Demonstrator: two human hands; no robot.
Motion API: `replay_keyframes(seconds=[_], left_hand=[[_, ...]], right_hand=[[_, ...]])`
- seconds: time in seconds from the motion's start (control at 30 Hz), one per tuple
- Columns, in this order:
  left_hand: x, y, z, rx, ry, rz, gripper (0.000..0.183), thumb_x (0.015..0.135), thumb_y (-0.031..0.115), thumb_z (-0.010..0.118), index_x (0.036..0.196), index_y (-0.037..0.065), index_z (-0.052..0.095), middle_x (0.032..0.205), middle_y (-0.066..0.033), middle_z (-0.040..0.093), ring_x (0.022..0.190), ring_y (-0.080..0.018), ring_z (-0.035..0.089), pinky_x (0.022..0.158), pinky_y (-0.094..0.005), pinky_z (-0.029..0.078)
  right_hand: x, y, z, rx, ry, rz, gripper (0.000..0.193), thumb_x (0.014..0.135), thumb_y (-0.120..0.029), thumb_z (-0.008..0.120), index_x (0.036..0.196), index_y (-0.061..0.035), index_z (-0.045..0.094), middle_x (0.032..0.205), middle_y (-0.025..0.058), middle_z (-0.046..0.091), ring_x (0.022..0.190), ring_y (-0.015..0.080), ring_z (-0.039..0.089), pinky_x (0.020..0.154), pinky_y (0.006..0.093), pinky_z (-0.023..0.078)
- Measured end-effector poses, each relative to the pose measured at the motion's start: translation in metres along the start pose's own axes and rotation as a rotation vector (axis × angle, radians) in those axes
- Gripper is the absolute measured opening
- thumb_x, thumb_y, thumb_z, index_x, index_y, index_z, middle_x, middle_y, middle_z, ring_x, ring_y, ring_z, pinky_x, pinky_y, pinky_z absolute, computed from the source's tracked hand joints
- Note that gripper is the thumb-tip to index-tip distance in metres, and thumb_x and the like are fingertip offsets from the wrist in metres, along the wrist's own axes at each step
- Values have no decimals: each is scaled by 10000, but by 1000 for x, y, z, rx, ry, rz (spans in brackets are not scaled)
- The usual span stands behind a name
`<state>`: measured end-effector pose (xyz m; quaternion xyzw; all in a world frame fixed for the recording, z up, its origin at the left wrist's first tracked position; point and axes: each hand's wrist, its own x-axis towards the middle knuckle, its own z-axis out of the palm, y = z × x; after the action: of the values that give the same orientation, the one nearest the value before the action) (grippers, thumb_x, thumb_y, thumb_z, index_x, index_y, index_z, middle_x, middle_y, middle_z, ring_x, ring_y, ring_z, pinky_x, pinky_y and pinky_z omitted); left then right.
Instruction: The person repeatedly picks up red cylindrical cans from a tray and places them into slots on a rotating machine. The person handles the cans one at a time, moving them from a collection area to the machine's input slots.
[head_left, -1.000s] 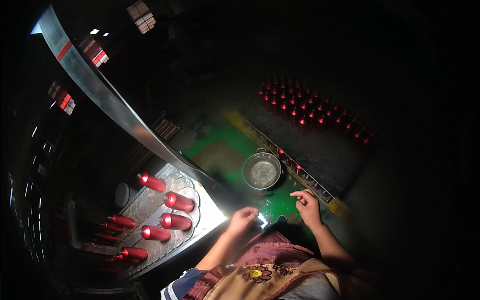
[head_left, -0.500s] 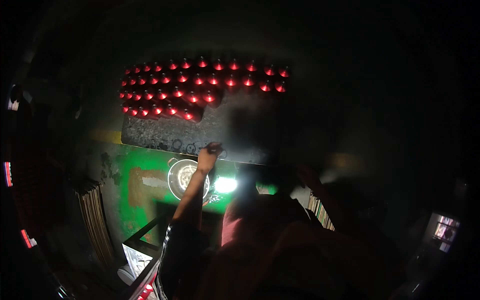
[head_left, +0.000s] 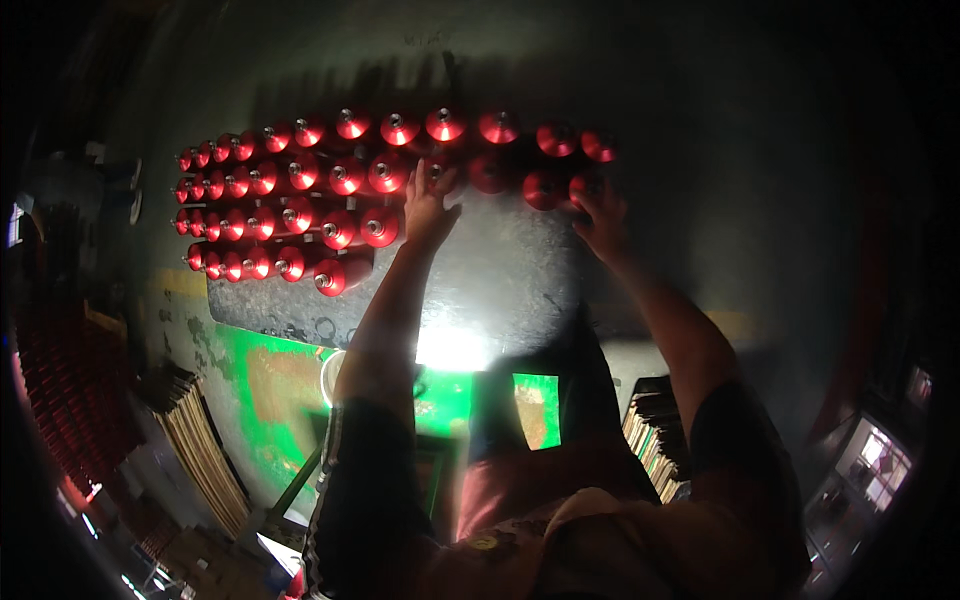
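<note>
Green-painted floor below & in front of dark slab; bright glare by slab's front edge, R end lost in shadow. On slab, approx. four rows of red bottles, all upright & close-set: back two rows running from L edge well over to R side, front two rows stopping short, toward front L corner. Beyond front edge, on either side, stacks of flat boards. Just off front edge, pale rim of a pot, mostly hidden behind L forearm.

L hand over slab's middle, fingers spread part-open about the top of a second-row bottle; can't tell if gripping or only touching. R hand nr R end of same row, fingers half-curled at side of the end bottle; too dim to tell how firm, or if held at all.

Per bottle: smooth rounded shoulder, glossy, prob. stiff metal, fairly light if empty, contents unknown. Likely slick, finish maybe easy to scuff, prob. tippy b/c tall & narrow w/ close neighbours. Best held round body just below shoulder, not by narrow silvery neck.
</note>
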<state>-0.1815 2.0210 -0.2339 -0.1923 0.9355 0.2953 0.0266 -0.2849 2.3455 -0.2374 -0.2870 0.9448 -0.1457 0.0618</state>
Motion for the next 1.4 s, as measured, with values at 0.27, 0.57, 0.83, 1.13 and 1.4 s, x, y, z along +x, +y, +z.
replay_keyframes(seconds=[0.27,0.57,0.83,1.13,1.4], left_hand=[[24,-11,58,-118,393,-36,563,645,93,841,1127,346,696,1447,-83,402,1139,-347,473,952,-438,456],[-133,13,18,-254,336,-223,481,647,126,851,1093,267,740,1358,-186,537,1249,-398,512,979,-478,493],[-429,116,-124,-646,507,-651,492,725,146,842,1171,16,678,1186,-126,635,1109,-194,606,943,-347,506],[-612,135,-182,-1283,1200,-565,805,869,447,682,1476,24,368,1293,-118,583,1162,-242,583,1011,-405,464],[-655,-44,-159,-2086,999,-266,492,967,461,497,1319,121,545,1147,-131,651,1035,-300,632,917,-465,526]], right_hand=[[15,22,48,204,134,34,481,782,-225,784,1238,-299,650,1475,175,343,1295,386,415,1049,453,406],[-39,79,3,410,-52,42,422,844,-142,732,1248,-107,615,1300,199,533,1119,346,564,934,414,506],[-119,21,-111,973,-426,122,436,822,-174,725,1230,-60,624,1220,96,594,1182,225,534,1047,374,392],[-118,-226,-171,1645,-1109,193,457,940,-223,597,1381,-204,477,1330,60,542,1231,257,522,984,523,458],[-225,-462,-107,1897,-1696,444,435,1048,-357,398,1115,7,628,1096,162,676,1018,273,657,967,459,511]])
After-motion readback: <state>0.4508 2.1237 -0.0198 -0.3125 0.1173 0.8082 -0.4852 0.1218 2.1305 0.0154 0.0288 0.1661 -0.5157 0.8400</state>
